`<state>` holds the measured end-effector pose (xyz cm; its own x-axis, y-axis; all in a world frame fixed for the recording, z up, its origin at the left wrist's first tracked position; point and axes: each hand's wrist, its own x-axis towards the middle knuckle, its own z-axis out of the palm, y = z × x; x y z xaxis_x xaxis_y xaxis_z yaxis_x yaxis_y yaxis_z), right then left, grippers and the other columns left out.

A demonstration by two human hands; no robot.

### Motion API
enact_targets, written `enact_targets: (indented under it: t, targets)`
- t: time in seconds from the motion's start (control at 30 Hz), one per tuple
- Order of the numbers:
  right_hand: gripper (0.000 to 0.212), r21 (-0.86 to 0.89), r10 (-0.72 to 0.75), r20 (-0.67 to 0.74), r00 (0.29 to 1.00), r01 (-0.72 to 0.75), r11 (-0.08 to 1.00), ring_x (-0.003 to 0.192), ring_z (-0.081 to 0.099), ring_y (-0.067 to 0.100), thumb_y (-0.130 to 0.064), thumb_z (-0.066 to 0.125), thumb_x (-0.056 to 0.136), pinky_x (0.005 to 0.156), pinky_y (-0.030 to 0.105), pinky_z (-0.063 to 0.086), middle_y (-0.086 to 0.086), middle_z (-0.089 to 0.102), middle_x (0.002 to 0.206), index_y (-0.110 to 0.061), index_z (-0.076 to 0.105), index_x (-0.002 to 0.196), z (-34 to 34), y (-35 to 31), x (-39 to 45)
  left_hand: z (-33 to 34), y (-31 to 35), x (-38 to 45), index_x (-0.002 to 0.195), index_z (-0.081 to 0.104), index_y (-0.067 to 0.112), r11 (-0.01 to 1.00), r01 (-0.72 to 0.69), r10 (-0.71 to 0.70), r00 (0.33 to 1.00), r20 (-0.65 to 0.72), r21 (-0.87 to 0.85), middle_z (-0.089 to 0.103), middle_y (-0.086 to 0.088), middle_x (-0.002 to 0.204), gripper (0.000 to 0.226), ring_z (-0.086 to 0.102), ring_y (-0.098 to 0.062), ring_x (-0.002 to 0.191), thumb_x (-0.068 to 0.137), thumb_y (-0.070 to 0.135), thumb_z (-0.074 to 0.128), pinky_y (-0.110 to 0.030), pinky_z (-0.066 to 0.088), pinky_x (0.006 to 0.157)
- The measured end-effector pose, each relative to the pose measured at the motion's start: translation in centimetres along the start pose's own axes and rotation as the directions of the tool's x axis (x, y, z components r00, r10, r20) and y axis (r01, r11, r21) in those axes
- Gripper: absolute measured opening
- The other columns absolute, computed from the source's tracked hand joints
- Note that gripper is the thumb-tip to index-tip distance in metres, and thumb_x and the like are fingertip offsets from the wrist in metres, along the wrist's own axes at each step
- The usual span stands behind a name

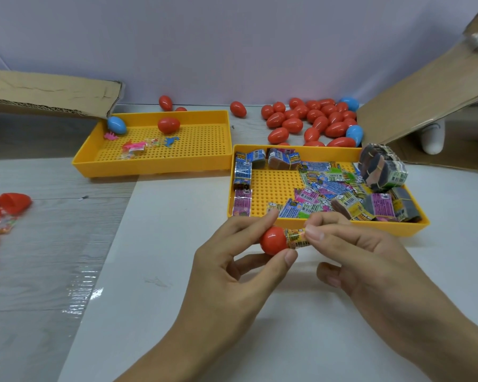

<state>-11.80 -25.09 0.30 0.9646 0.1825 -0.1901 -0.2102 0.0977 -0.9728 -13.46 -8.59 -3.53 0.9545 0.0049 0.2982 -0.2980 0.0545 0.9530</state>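
My left hand (232, 266) grips a red plastic egg half (272, 241) between thumb and fingers, just in front of the right yellow tray (342, 228). A rolled printed paper slip (297, 237) sticks out of the egg half's open end. My right hand (370, 260) pinches that slip with thumb and fingertips. Both hands hover above the white table.
The right tray holds several printed slips and banded bundles (381, 169). A left yellow tray (155, 161) holds a red egg (168, 125), a blue egg (116, 124) and small toys. Several red and blue eggs (315, 119) lie behind. Red egg halves (0, 205) sit far left. Cardboard flaps stand on both sides.
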Motion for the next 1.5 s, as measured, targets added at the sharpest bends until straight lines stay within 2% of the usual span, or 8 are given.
enact_targets:
  t: [0.4,0.67,0.77,1.03,1.17,1.33,1.4,1.5]
  targets:
    - [0.027,0.017,0.025,0.013,1.0,-0.025,1.0,0.073,0.053,0.0,-0.035,0.073,0.057,0.049,0.024,0.036,-0.011,0.06,0.088,-0.009,0.078,0.065,-0.1,-0.2,-0.1,0.0,0.0,-0.1,0.121,0.07,0.021,0.993,-0.051,0.052,0.999,-0.003,0.104,0.063,0.004,0.106,0.045,0.069,-0.021,0.101,0.077,0.015,0.078,-0.024,0.059,0.079]
    - [0.029,-0.155,-0.131,-0.034,0.991,0.125,0.98,0.075,0.055,0.003,-0.04,0.088,0.057,0.051,0.02,0.039,-0.009,0.066,0.092,-0.019,0.081,0.075,-0.5,0.5,0.1,0.1,0.0,-0.1,0.119,0.072,0.02,0.995,-0.07,0.073,0.997,-0.035,0.071,0.064,0.002,0.105,0.042,0.069,-0.023,0.097,0.077,0.025,0.078,-0.022,0.057,0.076]
    - [0.036,-0.146,-0.151,-0.011,0.988,0.148,0.978,0.069,0.054,0.011,-0.048,0.078,0.059,0.049,0.019,0.04,0.002,0.069,0.086,-0.017,0.08,0.077,-0.5,0.6,0.1,0.0,-0.1,-0.2,0.119,0.071,0.018,0.992,-0.086,0.089,0.995,-0.039,0.089,0.064,0.002,0.106,0.041,0.069,-0.024,0.099,0.078,0.023,0.075,-0.023,0.058,0.076]
    - [0.029,0.0,-0.061,-0.027,0.998,0.061,0.998,0.072,0.072,0.022,-0.033,0.082,0.065,0.047,0.028,0.052,0.018,0.069,0.076,-0.006,0.074,0.073,-0.2,-0.1,-0.2,0.2,0.3,-0.4,0.128,0.064,0.016,0.967,-0.179,0.185,0.983,-0.017,0.184,0.06,-0.002,0.109,0.046,0.067,-0.025,0.1,0.083,0.021,0.07,-0.025,0.06,0.077]
    - [0.02,0.032,0.008,0.002,1.0,-0.009,0.999,0.068,0.071,0.019,-0.029,0.077,0.057,0.049,0.03,0.055,0.009,0.067,0.067,-0.013,0.071,0.067,0.1,-0.3,-0.4,0.5,0.4,-0.6,0.134,0.058,0.012,0.939,-0.245,0.252,0.968,0.001,0.242,0.063,-0.003,0.109,0.049,0.067,-0.018,0.097,0.086,0.019,0.067,-0.022,0.058,0.079]
    - [0.034,0.11,0.095,0.005,0.995,-0.095,0.989,0.073,0.074,0.03,-0.021,0.08,0.056,0.044,0.028,0.054,0.016,0.073,0.078,-0.006,0.064,0.082,-0.3,-0.7,-0.5,0.3,0.5,-0.7,0.118,0.063,0.022,0.905,-0.279,0.299,0.954,-0.013,0.322,0.071,0.01,0.111,0.036,0.069,-0.012,0.101,0.084,0.022,0.072,-0.028,0.056,0.085]
    - [0.03,0.098,0.129,0.053,0.99,-0.134,0.986,0.077,0.075,0.031,-0.01,0.086,0.059,0.045,0.027,0.055,0.018,0.075,0.087,-0.005,0.073,0.085,-0.5,-1.0,-0.6,0.2,0.4,-0.6,0.116,0.065,0.016,0.893,-0.297,0.315,0.949,0.005,0.339,0.071,0.008,0.113,0.032,0.068,-0.011,0.107,0.085,0.02,0.071,-0.027,0.054,0.091]
    - [0.026,0.101,0.152,0.13,0.98,-0.165,0.981,0.082,0.075,0.028,-0.017,0.078,0.068,0.051,0.026,0.057,0.017,0.076,0.096,-0.007,0.078,0.092,-0.6,-1.3,-0.7,0.2,0.1,-0.6,0.119,0.065,0.007,0.904,-0.299,0.307,0.951,0.021,0.306,0.07,0.0,0.12,0.034,0.066,-0.013,0.115,0.086,0.017,0.069,-0.031,0.053,0.097]
